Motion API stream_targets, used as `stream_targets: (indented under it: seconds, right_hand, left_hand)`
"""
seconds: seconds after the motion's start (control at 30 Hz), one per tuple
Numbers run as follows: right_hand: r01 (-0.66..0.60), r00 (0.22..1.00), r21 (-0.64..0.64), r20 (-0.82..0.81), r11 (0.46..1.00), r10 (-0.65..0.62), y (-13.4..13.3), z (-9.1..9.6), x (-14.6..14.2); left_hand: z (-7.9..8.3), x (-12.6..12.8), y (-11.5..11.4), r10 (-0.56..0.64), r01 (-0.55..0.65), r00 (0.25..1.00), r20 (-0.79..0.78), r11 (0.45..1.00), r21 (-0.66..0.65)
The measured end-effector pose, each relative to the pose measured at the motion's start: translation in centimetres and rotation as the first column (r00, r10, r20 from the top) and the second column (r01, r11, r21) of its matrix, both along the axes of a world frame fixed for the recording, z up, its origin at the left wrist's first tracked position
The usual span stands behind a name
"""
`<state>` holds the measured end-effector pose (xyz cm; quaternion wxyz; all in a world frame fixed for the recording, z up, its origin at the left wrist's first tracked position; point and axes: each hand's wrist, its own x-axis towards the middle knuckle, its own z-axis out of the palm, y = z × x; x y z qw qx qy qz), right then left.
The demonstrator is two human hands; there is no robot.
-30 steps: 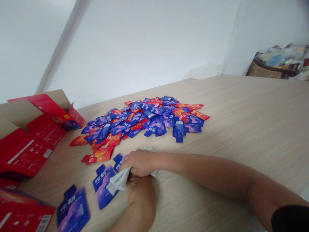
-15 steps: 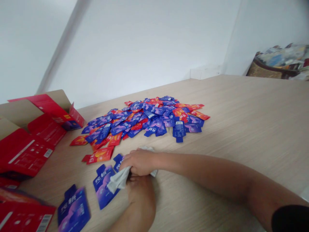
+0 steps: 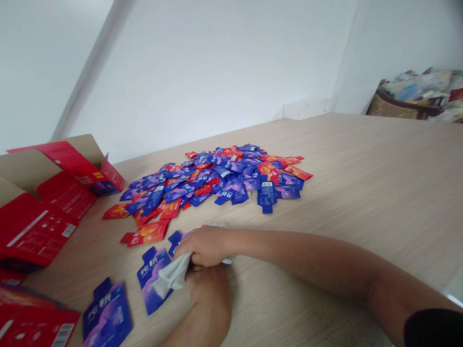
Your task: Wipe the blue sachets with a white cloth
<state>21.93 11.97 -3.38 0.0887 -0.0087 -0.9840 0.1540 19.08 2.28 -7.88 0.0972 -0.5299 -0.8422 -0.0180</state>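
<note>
My right hand (image 3: pixel 204 246) is closed on a pale grey-white cloth (image 3: pixel 172 275), fingers bent downward. Crossing under it is my left hand (image 3: pixel 207 277), whose fingers are hidden by the right hand and the cloth. A blue-purple pouch (image 3: pixel 175 239) pokes out beneath the right hand, mostly covered. Just to the left, another blue pouch (image 3: pixel 154 294) lies flat, with a corner of the cloth over its right side. A third blue pouch (image 3: pixel 108 315) lies closer to me, apart from both hands.
A wide pile of blue and red pouches (image 3: pixel 224 176) spreads beyond my hands. Nearest in front of it lies a red-orange pouch (image 3: pixel 146 234). Open red cartons (image 3: pixel 39 231) stand along the left. A white box (image 3: pixel 306 109) sits at the table's back edge against the wall.
The view has shifted slightly. The cloth's loose end has moved a little to the left and toward me over the pouch. Both hands stay close together in nearly the same place.
</note>
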Motion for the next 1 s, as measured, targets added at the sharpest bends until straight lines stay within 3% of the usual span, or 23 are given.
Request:
stream_targets:
  seconds: [0.13,0.23,0.3,0.4,0.53,0.7,0.83,0.9,1.0]
  right_hand:
    - [0.186,0.982,0.135,-0.037,0.973,-0.183,2.3,-1.6,0.1]
    - [0.285,0.957,0.132,-0.093,0.949,-0.274,3.1,-1.6,0.6]
    - [0.308,0.944,0.099,-0.152,0.946,-0.292,2.7,-1.1,0.9]
    - [0.225,0.959,0.058,-0.191,0.973,-0.21,1.5,-0.4,0.8]
    - [0.043,0.996,0.047,-0.085,0.998,-0.039,0.6,-1.0,0.1]
    - [0.192,0.98,0.132,-0.066,0.972,-0.185,1.7,-2.0,0.1]
    - [0.281,0.956,0.113,-0.118,0.953,-0.268,1.7,-1.0,0.8]
    - [0.268,0.953,0.07,-0.165,0.961,-0.254,1.1,-0.4,0.9]
    - [0.148,0.977,0.035,-0.162,0.988,-0.141,0.2,0.0,0.5]
  left_hand:
    - [-0.2,0.4,-0.3,0.023,-0.06,0.937,-0.348,0.994,-0.096]
    - [-0.7,0.6,-0.2,-0.037,-0.072,0.798,-0.602,0.985,-0.156]
    - [-1.0,0.6,-0.2,-0.002,-0.113,0.757,-0.653,0.984,-0.135]
    - [-1.1,0.4,-0.2,0.014,-0.103,0.8,-0.6,0.988,-0.113]
    - [-0.8,-0.1,-0.4,-0.097,0.042,0.907,-0.409,0.989,-0.141]
    - [-0.9,0.1,-0.3,-0.029,-0.032,0.87,-0.493,0.993,-0.115]
    - [-1.0,0.3,-0.3,-0.037,-0.063,0.803,-0.595,0.987,-0.146]
    - [-0.8,0.3,-0.3,-0.017,-0.083,0.823,-0.568,0.985,-0.15]
    - [-0.5,0.0,-0.3,-0.053,-0.023,0.897,-0.438,0.986,-0.165]
